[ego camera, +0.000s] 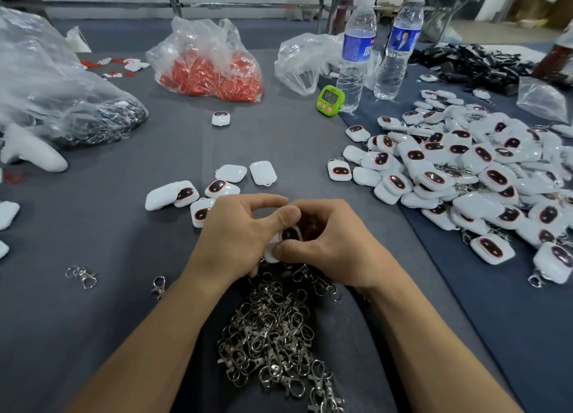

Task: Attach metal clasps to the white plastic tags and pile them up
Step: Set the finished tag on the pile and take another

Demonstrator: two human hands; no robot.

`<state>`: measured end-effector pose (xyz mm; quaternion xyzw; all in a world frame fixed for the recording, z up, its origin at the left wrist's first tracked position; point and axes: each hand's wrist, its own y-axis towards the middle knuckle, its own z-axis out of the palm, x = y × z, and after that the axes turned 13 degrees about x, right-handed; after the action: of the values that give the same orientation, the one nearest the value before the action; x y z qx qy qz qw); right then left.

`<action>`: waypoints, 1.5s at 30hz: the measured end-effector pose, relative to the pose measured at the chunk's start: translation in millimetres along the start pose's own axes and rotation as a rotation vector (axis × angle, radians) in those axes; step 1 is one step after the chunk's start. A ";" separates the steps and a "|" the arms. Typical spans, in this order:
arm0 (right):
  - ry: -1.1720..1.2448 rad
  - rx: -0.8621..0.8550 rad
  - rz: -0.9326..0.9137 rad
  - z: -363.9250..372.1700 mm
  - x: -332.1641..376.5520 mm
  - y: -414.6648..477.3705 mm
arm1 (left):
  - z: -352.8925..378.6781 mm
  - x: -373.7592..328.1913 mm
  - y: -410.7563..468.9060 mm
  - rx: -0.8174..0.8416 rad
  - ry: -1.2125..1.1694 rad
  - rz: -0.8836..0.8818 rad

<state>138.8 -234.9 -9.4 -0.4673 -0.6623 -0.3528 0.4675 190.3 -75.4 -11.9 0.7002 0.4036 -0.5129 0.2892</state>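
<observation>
My left hand and my right hand meet at the middle of the table, and both pinch one white plastic tag with a dark oval face. Any clasp between the fingers is hidden. Just below my hands lies a heap of loose metal clasps. Several bare white tags lie just beyond my left hand. To the right spreads a large pile of tags, some with clasps showing.
Two stray clasps lie at the left. Further back are a bag of red pieces, a clear bag of metal parts, two water bottles, a green timer and a lone tag.
</observation>
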 end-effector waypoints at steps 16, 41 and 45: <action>0.609 -0.529 0.105 -3.9 -4.6 9.0 | -31.4 8.8 -0.1 0.231 0.471 0.064; -0.083 -0.417 0.233 14.4 -2.1 12.1 | -6.6 5.4 -1.0 -0.133 0.226 0.162; -0.037 -0.432 0.227 15.6 -2.6 14.7 | -3.7 5.4 -0.9 -0.128 0.135 0.151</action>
<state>148.5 -217.0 -16.3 -0.6342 -0.5230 -0.4230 0.3812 192.1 -70.5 -15.9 0.7415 0.4003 -0.4146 0.3435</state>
